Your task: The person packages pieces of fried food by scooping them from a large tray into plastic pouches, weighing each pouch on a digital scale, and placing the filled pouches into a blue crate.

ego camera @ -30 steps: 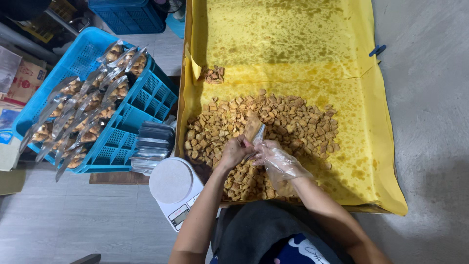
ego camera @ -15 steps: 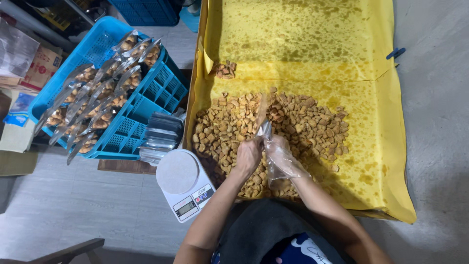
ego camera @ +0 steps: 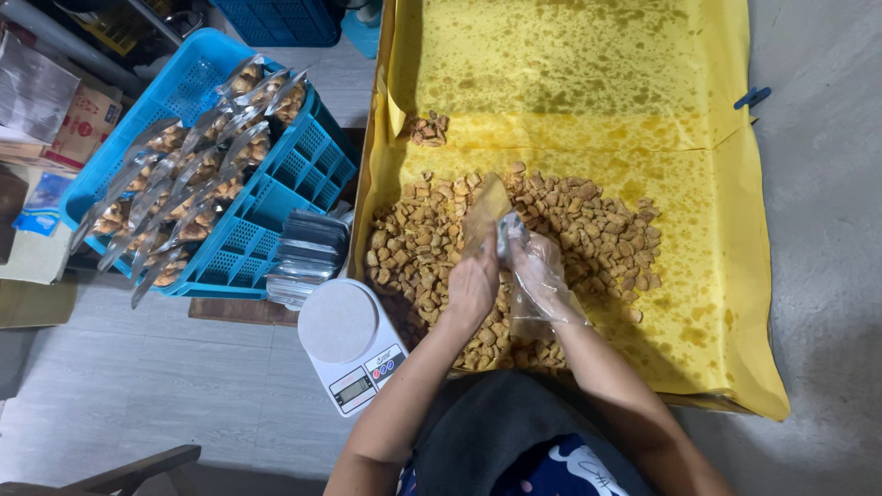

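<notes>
A heap of brown fried snack pieces (ego camera: 588, 216) lies on a yellow oil-stained sheet (ego camera: 588, 83) in front of me. My left hand (ego camera: 473, 280), bare, holds a clear pouch (ego camera: 484, 211) upright over the heap; the pouch has snack pieces in it. My right hand (ego camera: 537, 266) wears a loose clear plastic glove and is at the pouch's mouth, fingers closed on what looks like snack pieces. Both hands hover just above the near side of the heap.
A white digital kitchen scale (ego camera: 349, 340) stands left of my arms. A stack of empty pouches (ego camera: 308, 257) lies beside a blue plastic crate (ego camera: 276, 197) holding several filled pouches. A small separate clump of pieces (ego camera: 428, 129) sits farther up the sheet. Cardboard boxes stand at far left.
My view has shifted slightly. The hands stay together at the pouch over the heap, with the pouch held a little higher and more upright.
</notes>
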